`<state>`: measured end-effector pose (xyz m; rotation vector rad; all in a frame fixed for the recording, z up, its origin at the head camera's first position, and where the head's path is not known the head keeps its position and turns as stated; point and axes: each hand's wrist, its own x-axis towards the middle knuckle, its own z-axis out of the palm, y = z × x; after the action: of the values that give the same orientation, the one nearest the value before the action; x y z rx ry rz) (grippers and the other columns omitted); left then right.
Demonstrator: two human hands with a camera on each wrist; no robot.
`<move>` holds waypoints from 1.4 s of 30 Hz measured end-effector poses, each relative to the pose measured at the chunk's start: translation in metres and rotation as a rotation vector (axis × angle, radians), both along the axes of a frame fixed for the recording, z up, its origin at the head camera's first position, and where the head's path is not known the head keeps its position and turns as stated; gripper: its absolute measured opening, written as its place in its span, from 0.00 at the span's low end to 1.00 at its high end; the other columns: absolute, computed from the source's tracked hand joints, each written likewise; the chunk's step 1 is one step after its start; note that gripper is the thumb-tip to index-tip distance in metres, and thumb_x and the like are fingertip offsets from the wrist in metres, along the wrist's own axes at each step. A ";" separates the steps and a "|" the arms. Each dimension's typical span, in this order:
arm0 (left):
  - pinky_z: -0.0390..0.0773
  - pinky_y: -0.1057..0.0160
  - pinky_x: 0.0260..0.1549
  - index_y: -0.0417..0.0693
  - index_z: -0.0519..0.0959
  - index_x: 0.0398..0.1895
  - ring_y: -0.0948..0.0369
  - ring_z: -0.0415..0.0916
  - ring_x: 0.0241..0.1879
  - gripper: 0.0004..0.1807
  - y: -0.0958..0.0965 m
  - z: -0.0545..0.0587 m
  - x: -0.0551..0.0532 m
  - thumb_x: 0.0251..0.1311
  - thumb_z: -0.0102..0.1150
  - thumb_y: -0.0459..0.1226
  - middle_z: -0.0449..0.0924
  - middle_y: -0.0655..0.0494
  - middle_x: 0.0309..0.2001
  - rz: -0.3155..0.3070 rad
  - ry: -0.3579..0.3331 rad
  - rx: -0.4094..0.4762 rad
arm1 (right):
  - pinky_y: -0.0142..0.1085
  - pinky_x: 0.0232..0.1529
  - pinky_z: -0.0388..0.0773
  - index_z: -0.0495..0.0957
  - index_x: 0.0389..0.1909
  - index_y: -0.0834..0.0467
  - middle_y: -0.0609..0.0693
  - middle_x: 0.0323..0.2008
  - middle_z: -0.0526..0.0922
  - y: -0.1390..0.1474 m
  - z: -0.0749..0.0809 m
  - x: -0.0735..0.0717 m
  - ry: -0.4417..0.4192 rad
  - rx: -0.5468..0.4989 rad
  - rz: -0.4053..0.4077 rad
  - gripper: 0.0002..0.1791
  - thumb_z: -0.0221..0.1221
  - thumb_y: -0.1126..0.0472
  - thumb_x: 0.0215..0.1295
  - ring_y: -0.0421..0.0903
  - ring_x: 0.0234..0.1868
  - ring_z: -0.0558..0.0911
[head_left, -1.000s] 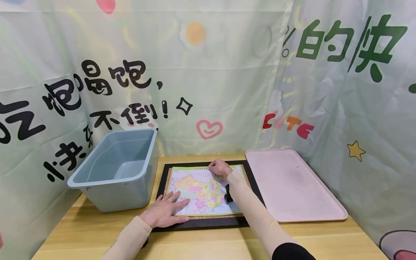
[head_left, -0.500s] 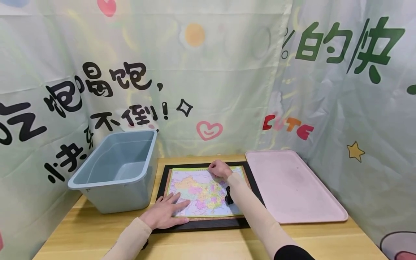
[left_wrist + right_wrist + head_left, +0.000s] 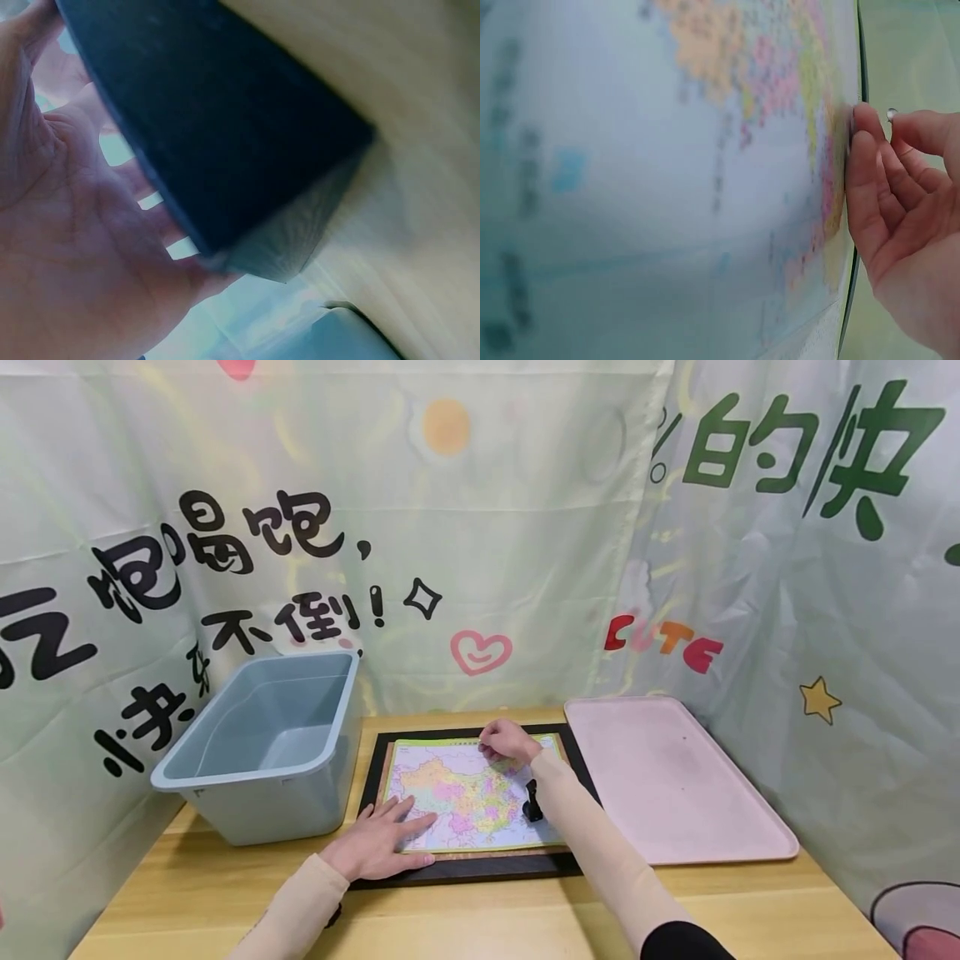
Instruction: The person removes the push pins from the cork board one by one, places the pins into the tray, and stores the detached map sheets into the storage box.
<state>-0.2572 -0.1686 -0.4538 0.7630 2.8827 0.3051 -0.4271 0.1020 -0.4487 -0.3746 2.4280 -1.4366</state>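
A map [image 3: 450, 827] printed in pastel colours lies on a brown board [image 3: 517, 855] with a black frame [image 3: 480, 867]. My left hand [image 3: 375, 842] rests with spread fingers over the lower left corner of map and frame. Its palm and the frame's corner fill much of the left wrist view. At the map's top edge is my right hand [image 3: 510, 742], fingers curled. In the right wrist view, a small shiny silver thumbtack-like piece [image 3: 892, 114] shows at the thumb tip, between thumb and index finger. Whether its point touches the map is hidden.
A deep blue-grey plastic bin [image 3: 262, 810] stands left of the frame. To the right lies a pale pink tray [image 3: 667, 777], close to the frame's edge. Printed cloth [image 3: 480, 568] hangs behind the wooden table [image 3: 450, 927].
The head view has shifted slightly, so the scene sits a little higher. Both hands stay at about the same places on the map.
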 end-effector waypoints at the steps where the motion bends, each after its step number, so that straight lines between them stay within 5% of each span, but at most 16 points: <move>1: 0.52 0.29 0.65 0.67 0.66 0.72 0.38 0.52 0.74 0.39 0.000 0.000 0.000 0.60 0.44 0.71 0.56 0.43 0.75 -0.001 0.000 0.001 | 0.35 0.35 0.76 0.79 0.44 0.67 0.59 0.39 0.82 0.001 0.001 0.000 0.000 0.001 -0.008 0.14 0.47 0.62 0.77 0.47 0.33 0.79; 19: 0.53 0.29 0.64 0.66 0.67 0.71 0.38 0.53 0.73 0.38 0.003 0.001 0.001 0.61 0.46 0.69 0.57 0.42 0.75 -0.006 0.003 0.009 | 0.38 0.34 0.84 0.82 0.38 0.64 0.56 0.34 0.84 0.009 -0.004 0.005 0.083 -0.063 -0.141 0.07 0.58 0.64 0.68 0.47 0.29 0.84; 32: 0.52 0.28 0.64 0.66 0.68 0.71 0.38 0.52 0.74 0.38 0.000 0.001 0.000 0.61 0.47 0.69 0.57 0.42 0.75 0.001 0.000 0.020 | 0.42 0.35 0.85 0.78 0.50 0.71 0.59 0.41 0.83 0.020 0.000 0.013 -0.026 -0.211 -0.066 0.15 0.57 0.64 0.70 0.50 0.38 0.84; 42: 0.52 0.28 0.64 0.66 0.68 0.71 0.38 0.52 0.73 0.38 0.002 0.002 0.002 0.61 0.48 0.69 0.57 0.42 0.75 0.005 -0.012 0.027 | 0.40 0.28 0.83 0.80 0.50 0.68 0.61 0.43 0.85 0.024 0.006 0.021 -0.050 -0.169 -0.090 0.14 0.58 0.61 0.70 0.47 0.25 0.84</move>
<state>-0.2554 -0.1670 -0.4514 0.7553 2.8756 0.3494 -0.4060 0.1262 -0.4429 -0.2647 2.3184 -1.6750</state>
